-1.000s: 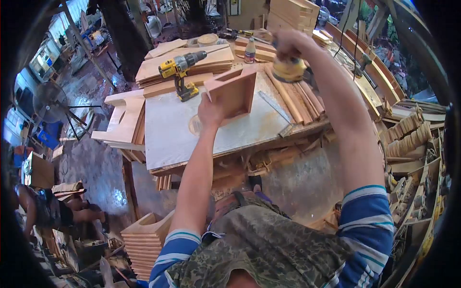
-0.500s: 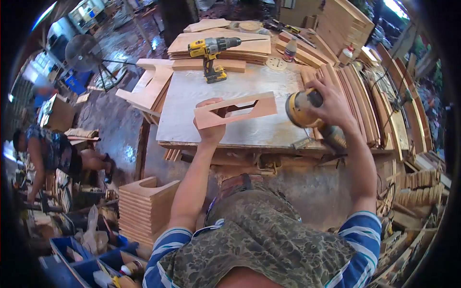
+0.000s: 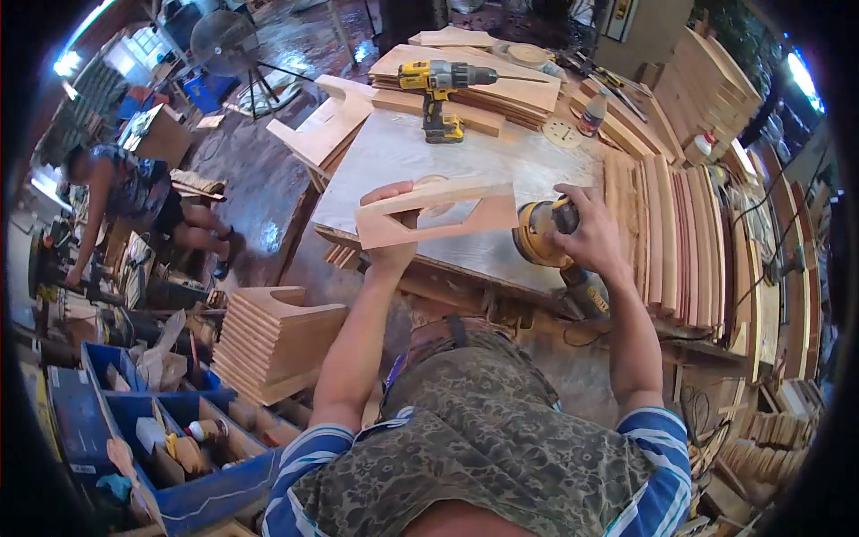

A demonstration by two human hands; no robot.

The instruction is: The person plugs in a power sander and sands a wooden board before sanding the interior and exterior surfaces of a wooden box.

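My left hand (image 3: 391, 246) grips the left end of a pale wooden piece (image 3: 452, 231) that has a long angular cutout through it. The piece is held up over the workbench (image 3: 344, 201). In my right hand (image 3: 591, 228) is a yellow and black orbital sander (image 3: 537, 234), its round pad facing left, right by the piece's right end. My fingers wrap over the sander's top. Behind the piece, a yellow cordless drill (image 3: 443, 94) with a long bit stands upright on its battery.
Boards (image 3: 667, 233) stand in a row on the bench's right side. Notched wooden pieces (image 3: 277, 336) are stacked at lower left, above a blue divided toolbox (image 3: 179, 483). A bottle (image 3: 591, 116) stands at the back. Another person (image 3: 134, 192) bends at far left, near a fan (image 3: 224, 43).
The view has turned, so the bench appears tilted. My right hand has brought the sander left, closer to the wooden piece's end. The piece has tipped, showing more of its top edge.
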